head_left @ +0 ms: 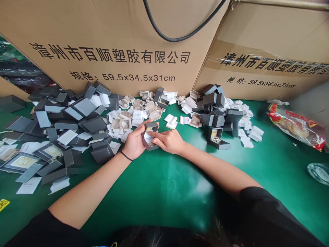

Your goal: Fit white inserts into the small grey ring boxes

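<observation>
A: How is the scene lit?

B: Brightly; white glare is thrown on the green tabletop point(190, 181) at five o'clock, and glints are caught on the packing tape point(275, 55) at two.

A: Is sharpness kept?

B: The hinged black box point(148, 140) is rendered clearly; dark hair point(154, 239) at six o'clock is blurred, and the glass dish point(318, 172) past three is stretched by edge distortion.

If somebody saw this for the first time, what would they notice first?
Probably the big cardboard box with black writing, standing at the back of the green table. Next, the messy heap of dark little boxes on the left. In the middle, the left hand holds a small open box while the right hand points a finger inside it.
</observation>
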